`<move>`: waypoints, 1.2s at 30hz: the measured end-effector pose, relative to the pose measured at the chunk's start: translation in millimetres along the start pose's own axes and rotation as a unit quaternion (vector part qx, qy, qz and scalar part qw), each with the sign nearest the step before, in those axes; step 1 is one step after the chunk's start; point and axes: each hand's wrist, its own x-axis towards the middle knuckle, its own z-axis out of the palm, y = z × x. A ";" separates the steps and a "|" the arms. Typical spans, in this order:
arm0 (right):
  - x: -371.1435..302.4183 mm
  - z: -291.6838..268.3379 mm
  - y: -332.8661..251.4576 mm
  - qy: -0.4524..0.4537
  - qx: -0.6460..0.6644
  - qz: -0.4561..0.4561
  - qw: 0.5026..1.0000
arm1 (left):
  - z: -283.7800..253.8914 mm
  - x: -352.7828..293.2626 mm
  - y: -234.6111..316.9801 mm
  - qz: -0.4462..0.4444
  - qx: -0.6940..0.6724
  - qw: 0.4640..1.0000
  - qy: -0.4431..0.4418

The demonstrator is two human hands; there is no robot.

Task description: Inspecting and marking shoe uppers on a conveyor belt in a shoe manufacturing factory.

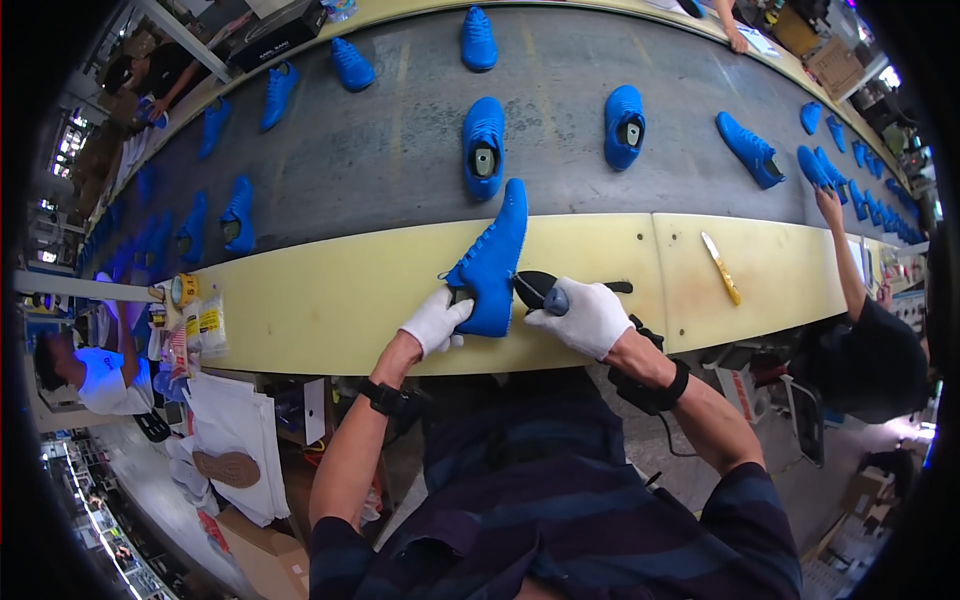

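Observation:
In my white-gloved left hand (pixel 436 322) is a blue lace-up shoe (pixel 490 265), gripped at the heel and opening. The shoe is tilted, its toe pointing away from me over the far edge of the pale yellow ledge. My right hand (pixel 585 318), also gloved, is closed around the grey handle of an awl-like tool (pixel 556 300). Its thin metal shaft reaches to the side of the shoe; whether the tip touches is hard to tell. Partly hidden beneath that hand lies a black oval paddle-like piece (pixel 536 288), with a dark end showing on the other side.
A yellow-handled knife (pixel 724 270) lies on the yellow ledge (pixel 330 290) to the right. Beyond runs a grey conveyor belt (pixel 400 150) carrying several blue shoes (pixel 484 150). Yellow tape (pixel 184 290) stands at the left end. Co-workers sit at both sides; one hand (pixel 828 200) holds a shoe.

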 end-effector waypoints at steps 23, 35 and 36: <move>19.1 -47.1 17.6 0.137 0.045 0.049 0.988 | 16.7 -19.6 33.9 0.040 0.324 0.937 0.128; 35.1 -45.9 5.5 0.058 0.067 0.087 0.992 | 14.3 19.0 18.3 0.191 0.364 0.902 0.134; 43.7 -43.0 3.1 0.056 0.069 0.092 0.992 | 17.0 21.6 15.9 0.193 0.370 0.899 0.137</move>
